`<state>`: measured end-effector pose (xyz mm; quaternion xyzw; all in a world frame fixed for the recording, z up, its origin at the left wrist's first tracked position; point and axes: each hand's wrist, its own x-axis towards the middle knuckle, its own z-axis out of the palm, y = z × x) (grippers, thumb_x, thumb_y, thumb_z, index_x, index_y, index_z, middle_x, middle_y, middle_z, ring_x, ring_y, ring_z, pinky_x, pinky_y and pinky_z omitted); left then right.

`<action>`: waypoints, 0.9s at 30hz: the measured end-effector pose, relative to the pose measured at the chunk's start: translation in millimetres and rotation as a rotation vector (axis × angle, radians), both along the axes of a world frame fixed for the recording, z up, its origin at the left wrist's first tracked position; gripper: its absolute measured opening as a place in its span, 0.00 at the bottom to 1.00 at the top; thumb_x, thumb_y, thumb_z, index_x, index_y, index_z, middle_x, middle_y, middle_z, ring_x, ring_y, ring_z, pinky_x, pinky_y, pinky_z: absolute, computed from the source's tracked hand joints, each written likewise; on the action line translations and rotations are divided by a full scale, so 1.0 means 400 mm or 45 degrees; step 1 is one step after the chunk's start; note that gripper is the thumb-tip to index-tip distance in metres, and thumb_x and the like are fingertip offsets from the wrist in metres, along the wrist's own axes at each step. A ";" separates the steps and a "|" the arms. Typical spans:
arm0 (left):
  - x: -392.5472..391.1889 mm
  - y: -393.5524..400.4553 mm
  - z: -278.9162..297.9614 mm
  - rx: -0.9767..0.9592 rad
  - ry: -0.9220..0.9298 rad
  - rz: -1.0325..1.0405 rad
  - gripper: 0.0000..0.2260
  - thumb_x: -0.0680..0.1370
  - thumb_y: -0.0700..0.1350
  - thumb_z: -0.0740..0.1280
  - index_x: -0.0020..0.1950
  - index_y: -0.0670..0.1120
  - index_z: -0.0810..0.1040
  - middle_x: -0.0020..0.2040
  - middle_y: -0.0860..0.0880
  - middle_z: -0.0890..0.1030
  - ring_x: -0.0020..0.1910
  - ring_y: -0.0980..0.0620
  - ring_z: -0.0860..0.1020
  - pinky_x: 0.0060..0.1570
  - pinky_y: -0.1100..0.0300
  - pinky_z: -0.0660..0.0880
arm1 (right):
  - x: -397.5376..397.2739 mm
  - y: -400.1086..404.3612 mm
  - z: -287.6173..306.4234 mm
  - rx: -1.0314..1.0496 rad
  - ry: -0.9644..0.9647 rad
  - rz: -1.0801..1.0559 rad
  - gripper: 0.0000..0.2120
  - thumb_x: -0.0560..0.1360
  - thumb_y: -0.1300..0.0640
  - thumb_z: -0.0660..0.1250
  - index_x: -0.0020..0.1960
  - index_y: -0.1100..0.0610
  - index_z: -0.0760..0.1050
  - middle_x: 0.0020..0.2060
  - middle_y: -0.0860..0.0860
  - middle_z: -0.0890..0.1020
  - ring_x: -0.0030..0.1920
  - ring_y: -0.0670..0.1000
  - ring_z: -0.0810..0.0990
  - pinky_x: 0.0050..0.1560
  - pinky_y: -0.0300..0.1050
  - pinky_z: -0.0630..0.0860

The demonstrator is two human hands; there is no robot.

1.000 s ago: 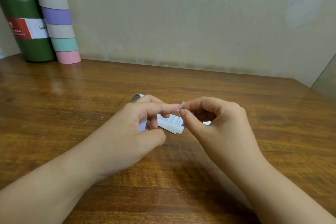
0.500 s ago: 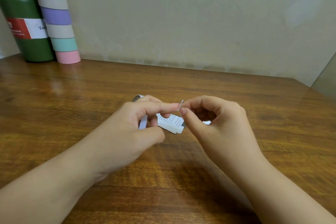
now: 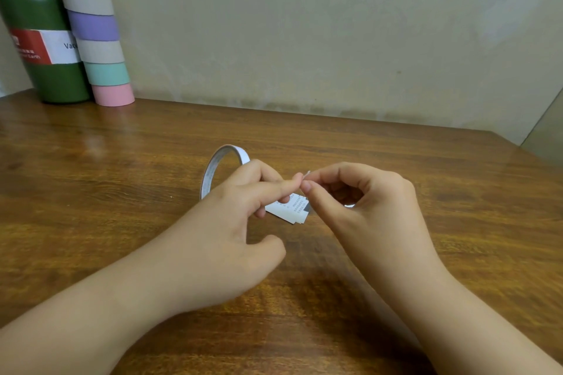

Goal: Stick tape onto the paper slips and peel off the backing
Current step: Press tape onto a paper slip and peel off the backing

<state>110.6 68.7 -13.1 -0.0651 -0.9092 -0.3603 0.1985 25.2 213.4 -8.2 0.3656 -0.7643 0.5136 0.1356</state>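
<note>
- Fingertips of both hands meet over the middle of the wooden table (image 3: 426,192): the right hand (image 3: 359,207) curls thumb and forefinger into a tight pinch on a thin white backing strip (image 3: 307,174) that pokes up between them, and the left hand (image 3: 237,222) presses its forefinger tip against the same spot.
- Left thumb now stands apart from the other fingers and grips nothing that can be seen; a second ago it sat tucked closer under them. What the lower left fingers hold I cannot tell.
- Paper slips (image 3: 292,210), printed and fanned in a small stack, sit just under the two fingertips, half hidden by the left fingers.
- Tape roll (image 3: 221,164) shows far more of its ring behind the left knuckles than before, upright on edge; the left hand has shifted off it.
- Backing strip looks barely lifted, so the peel is probably only starting on this slip.
- Far off at the left corner stand a green flask (image 3: 42,49) and a striped tube (image 3: 97,33), well apart from the work.
</note>
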 end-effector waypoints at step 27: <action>-0.002 -0.004 0.000 0.053 -0.015 -0.013 0.27 0.66 0.44 0.62 0.64 0.62 0.73 0.49 0.60 0.70 0.43 0.60 0.69 0.41 0.72 0.67 | 0.000 0.003 0.003 0.040 -0.034 -0.017 0.04 0.70 0.58 0.73 0.37 0.51 0.82 0.33 0.44 0.84 0.34 0.42 0.80 0.37 0.34 0.75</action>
